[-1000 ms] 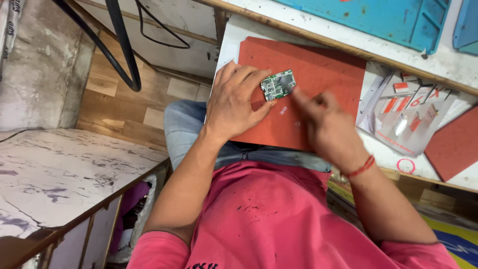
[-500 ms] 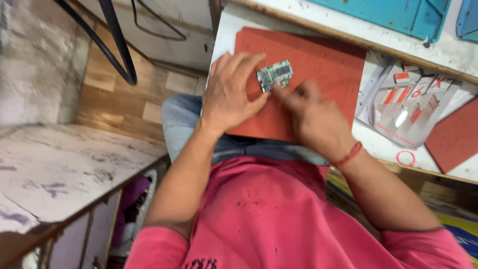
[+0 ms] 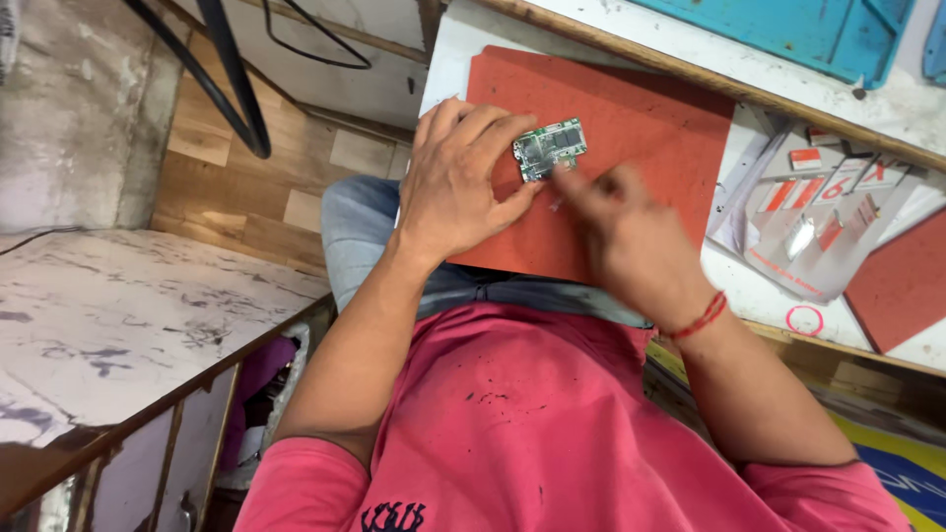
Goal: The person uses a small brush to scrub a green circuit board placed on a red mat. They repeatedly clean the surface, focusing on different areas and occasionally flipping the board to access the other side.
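A small green circuit board point(image 3: 550, 149) lies on a red work mat point(image 3: 650, 108) spread over the white tabletop point(image 3: 764, 286), toward the mat's upper left part. The left hand point(image 3: 458, 182) has its grip closed on the board's left end: the fingers point(image 3: 493, 123) curl over the top edge and the thumb point(image 3: 512, 205) comes up from below, so the board sticks out to the right of the grip, flat or nearly flat on the mat. The board is a short rectangle whose long axis runs left to right with a slight upward tilt at the right end; its component side faces up. The right hand point(image 3: 631, 241) is blurred, its fingertips point(image 3: 567, 182) touching or just beside the board's lower right edge; whether its grip is pinched on anything I cannot tell. A red thread band point(image 3: 698, 320) circles the right wrist. To the right of the mat lie clear plastic packets with red labels point(image 3: 823, 222).
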